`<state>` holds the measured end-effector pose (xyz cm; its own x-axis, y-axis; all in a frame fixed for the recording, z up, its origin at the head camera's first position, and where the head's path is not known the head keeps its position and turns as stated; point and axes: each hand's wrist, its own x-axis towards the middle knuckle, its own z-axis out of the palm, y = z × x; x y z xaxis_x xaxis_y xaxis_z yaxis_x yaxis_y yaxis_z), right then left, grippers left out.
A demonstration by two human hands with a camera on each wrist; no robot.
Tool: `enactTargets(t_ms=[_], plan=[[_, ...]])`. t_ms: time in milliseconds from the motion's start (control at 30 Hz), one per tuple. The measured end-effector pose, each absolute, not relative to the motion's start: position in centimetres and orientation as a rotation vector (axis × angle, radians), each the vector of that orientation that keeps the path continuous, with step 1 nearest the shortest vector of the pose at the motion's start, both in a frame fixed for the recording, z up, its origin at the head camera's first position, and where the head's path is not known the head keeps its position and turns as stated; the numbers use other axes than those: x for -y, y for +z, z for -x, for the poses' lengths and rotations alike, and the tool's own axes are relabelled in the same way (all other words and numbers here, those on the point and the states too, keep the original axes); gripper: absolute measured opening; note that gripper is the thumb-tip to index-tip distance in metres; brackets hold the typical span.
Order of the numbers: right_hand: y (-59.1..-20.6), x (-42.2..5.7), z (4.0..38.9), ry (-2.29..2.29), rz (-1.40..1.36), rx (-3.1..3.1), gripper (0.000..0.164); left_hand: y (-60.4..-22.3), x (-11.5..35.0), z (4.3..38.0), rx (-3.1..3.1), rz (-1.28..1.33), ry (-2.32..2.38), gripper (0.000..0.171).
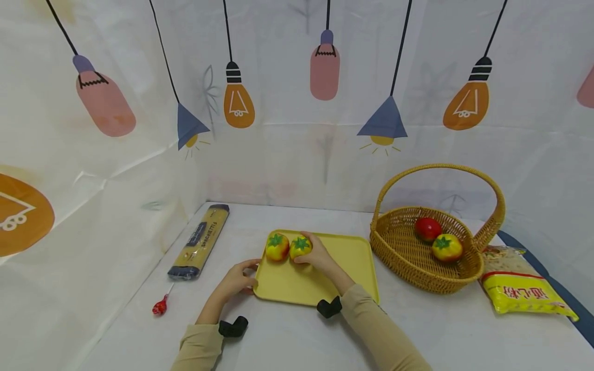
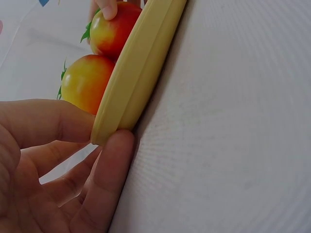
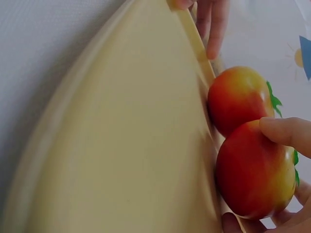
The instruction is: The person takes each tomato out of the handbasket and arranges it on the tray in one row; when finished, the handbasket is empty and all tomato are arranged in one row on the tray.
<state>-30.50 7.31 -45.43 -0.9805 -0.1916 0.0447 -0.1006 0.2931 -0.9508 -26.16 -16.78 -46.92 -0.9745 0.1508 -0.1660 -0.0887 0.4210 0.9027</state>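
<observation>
A yellow rectangular tray point(image 1: 334, 273) lies on the white table. Two yellow-red tomatoes point(image 1: 277, 248) with green leafy tops sit side by side at its far left corner. My right hand point(image 1: 319, 256) grips the right-hand tomato point(image 3: 252, 170), thumb on one side and fingers round the other. At the tray's left side is my left hand point(image 1: 235, 281). The left wrist view shows its thumb and a finger pinching the tray's rim point(image 2: 129, 82). Both tomatoes touch each other, and the right hand partly covers the held one.
Right of the tray stands a wicker basket point(image 1: 403, 268) with a tall handle, holding a red fruit point(image 1: 427, 229) and another tomato point(image 1: 447, 248). Beside it lies a yellow food bag point(image 1: 524, 288). A spaghetti pack point(image 1: 200, 242) and a red lollipop point(image 1: 160, 307) lie to the left.
</observation>
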Motion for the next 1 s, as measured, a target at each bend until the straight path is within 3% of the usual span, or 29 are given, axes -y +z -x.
enactTargets(t_ms=[1000], plan=[[-45.41, -7.35, 30.56, -1.797, 0.255, -2.450, 0.083, -47.08, 16.82, 26.26, -2.449, -0.066, 1.597, 0.064]])
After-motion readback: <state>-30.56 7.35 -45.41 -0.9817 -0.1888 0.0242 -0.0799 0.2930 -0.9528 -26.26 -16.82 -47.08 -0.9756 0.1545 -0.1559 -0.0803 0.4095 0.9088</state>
